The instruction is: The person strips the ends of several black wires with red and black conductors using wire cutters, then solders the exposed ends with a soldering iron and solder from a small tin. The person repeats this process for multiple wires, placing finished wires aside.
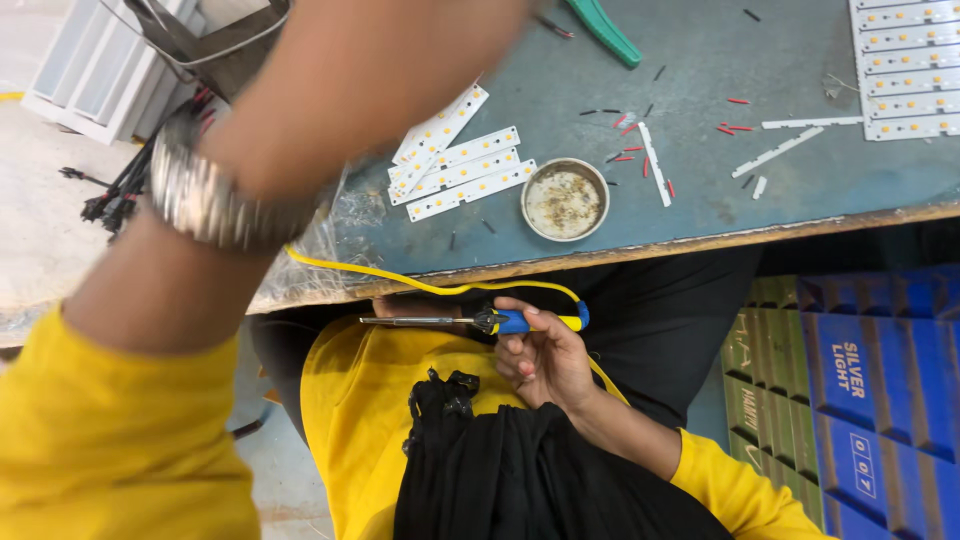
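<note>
My right hand (545, 360) rests over my lap below the bench edge, holding a soldering iron (530, 321) by its blue and yellow handle. Its metal tip points left. A yellow cord (400, 283) runs from the handle along the bench edge. My left hand (370, 80) is raised close to the camera and blurred, with a metal watch (215, 200) on the wrist. Its fingers pass out of the top of the frame. Several white LED strips (460, 165) lie on the grey-blue bench (700, 150) beyond it.
A round tin (565, 200) of brownish residue sits beside the strips. Red and black wire offcuts (630, 150) litter the bench. A panel of LED strips (910, 70) lies top right, a green tool handle (605, 30) at the top. Blue boxes (870, 380) stand at right; black cloth (500, 470) covers my lap.
</note>
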`<action>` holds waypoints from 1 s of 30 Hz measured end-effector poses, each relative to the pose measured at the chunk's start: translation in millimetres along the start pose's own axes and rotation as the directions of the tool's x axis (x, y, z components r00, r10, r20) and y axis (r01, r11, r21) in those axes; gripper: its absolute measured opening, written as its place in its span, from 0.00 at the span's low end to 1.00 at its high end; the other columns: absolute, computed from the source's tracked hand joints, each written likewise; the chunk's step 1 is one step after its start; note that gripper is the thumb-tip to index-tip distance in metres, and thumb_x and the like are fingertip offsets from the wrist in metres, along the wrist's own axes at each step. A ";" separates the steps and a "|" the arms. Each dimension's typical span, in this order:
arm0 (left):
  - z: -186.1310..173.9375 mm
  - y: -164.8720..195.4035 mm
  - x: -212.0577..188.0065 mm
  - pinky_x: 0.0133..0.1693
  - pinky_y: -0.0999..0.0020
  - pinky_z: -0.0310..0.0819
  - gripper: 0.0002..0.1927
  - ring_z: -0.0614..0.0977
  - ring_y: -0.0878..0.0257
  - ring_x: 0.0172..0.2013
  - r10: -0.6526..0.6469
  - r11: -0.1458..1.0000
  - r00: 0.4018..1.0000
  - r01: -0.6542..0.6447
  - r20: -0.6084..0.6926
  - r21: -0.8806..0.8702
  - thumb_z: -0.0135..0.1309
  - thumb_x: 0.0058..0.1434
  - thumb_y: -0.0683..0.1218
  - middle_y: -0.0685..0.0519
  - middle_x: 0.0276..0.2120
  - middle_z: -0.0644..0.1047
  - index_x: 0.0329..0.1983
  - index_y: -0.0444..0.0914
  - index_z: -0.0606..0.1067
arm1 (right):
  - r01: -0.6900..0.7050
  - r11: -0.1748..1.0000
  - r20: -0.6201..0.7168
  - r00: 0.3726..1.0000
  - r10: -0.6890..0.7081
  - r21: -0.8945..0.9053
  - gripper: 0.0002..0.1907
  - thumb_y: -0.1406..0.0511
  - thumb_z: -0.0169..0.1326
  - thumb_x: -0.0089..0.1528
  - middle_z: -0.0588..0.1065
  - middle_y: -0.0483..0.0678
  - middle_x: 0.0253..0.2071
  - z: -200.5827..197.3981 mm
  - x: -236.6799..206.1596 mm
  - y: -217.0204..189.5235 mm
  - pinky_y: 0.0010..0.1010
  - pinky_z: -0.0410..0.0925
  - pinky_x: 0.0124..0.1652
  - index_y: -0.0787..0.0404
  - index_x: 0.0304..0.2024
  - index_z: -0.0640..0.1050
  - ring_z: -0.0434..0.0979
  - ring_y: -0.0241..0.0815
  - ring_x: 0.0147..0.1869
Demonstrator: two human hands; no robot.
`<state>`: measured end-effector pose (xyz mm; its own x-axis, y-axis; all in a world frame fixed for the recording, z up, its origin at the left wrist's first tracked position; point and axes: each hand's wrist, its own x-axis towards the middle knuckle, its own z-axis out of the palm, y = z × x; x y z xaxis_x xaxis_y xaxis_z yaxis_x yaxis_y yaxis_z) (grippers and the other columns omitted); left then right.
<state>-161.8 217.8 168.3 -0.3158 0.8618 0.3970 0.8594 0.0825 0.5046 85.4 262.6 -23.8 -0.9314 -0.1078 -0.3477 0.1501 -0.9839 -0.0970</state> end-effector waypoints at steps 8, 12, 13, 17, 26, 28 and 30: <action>31.0 59.9 -67.5 0.32 0.53 0.74 0.03 0.80 0.46 0.30 -0.131 0.990 0.985 0.123 0.114 0.074 0.57 0.59 0.42 0.45 0.28 0.77 0.33 0.36 0.77 | -0.047 0.999 -0.093 0.995 0.046 -0.012 0.20 0.58 0.47 0.67 0.71 0.43 0.25 -14.5 11.7 5.2 0.26 0.58 0.25 0.61 0.57 0.74 0.63 0.33 0.20; 39.0 57.9 -64.4 0.31 0.54 0.73 0.04 0.79 0.46 0.29 -0.118 0.990 0.987 0.109 0.111 0.088 0.56 0.59 0.40 0.45 0.29 0.74 0.35 0.34 0.76 | -0.063 0.998 -0.139 0.988 0.063 0.002 0.19 0.59 0.48 0.65 0.70 0.43 0.25 -24.2 13.0 6.2 0.25 0.58 0.25 0.61 0.56 0.75 0.63 0.33 0.19; 40.9 55.8 -60.8 0.30 0.54 0.72 0.03 0.78 0.45 0.29 -0.122 0.986 0.983 0.106 0.133 0.125 0.56 0.59 0.40 0.45 0.29 0.73 0.34 0.34 0.75 | -0.071 0.997 -0.145 0.987 0.072 0.012 0.19 0.59 0.49 0.65 0.71 0.43 0.25 -26.2 13.2 6.2 0.25 0.58 0.25 0.61 0.55 0.75 0.63 0.33 0.19; 50.8 48.5 -44.7 0.31 0.54 0.72 0.05 0.78 0.45 0.28 -0.122 0.968 0.971 0.071 0.205 0.240 0.54 0.60 0.39 0.43 0.30 0.70 0.30 0.34 0.71 | -0.106 0.994 -0.145 0.983 0.108 0.021 0.18 0.59 0.50 0.65 0.70 0.43 0.24 -33.3 14.5 4.7 0.24 0.59 0.25 0.61 0.54 0.76 0.63 0.32 0.19; 61.7 46.3 -20.9 0.32 0.56 0.73 0.05 0.79 0.48 0.29 -0.094 0.930 0.917 -0.059 0.389 0.363 0.52 0.52 0.36 0.44 0.32 0.70 0.32 0.33 0.70 | -0.110 0.992 -0.069 0.991 0.114 0.057 0.18 0.60 0.49 0.66 0.71 0.43 0.24 -50.1 16.5 2.2 0.21 0.60 0.24 0.64 0.54 0.76 0.65 0.32 0.21; 60.4 48.1 -18.1 0.31 0.56 0.73 0.05 0.79 0.49 0.29 -0.097 0.916 0.902 -0.085 0.421 0.393 0.52 0.50 0.36 0.44 0.32 0.70 0.31 0.33 0.70 | -0.115 0.991 -0.075 0.990 0.120 0.068 0.18 0.60 0.48 0.66 0.71 0.43 0.25 -53.7 17.3 3.3 0.21 0.60 0.24 0.64 0.53 0.76 0.65 0.32 0.21; 58.2 50.1 -16.7 0.30 0.57 0.73 0.06 0.79 0.50 0.29 -0.115 0.907 0.880 -0.095 0.460 0.410 0.52 0.50 0.36 0.44 0.32 0.70 0.31 0.34 0.70 | -0.120 0.990 -0.073 0.989 0.126 0.079 0.17 0.60 0.48 0.67 0.71 0.43 0.25 -56.6 17.8 4.7 0.21 0.60 0.24 0.64 0.53 0.75 0.65 0.32 0.21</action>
<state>-90.1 236.7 142.4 -0.1919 0.9795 -0.0615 0.9746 0.1976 0.1059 88.4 264.1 -83.2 -0.8785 -0.2199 -0.4241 0.2338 -0.9721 0.0197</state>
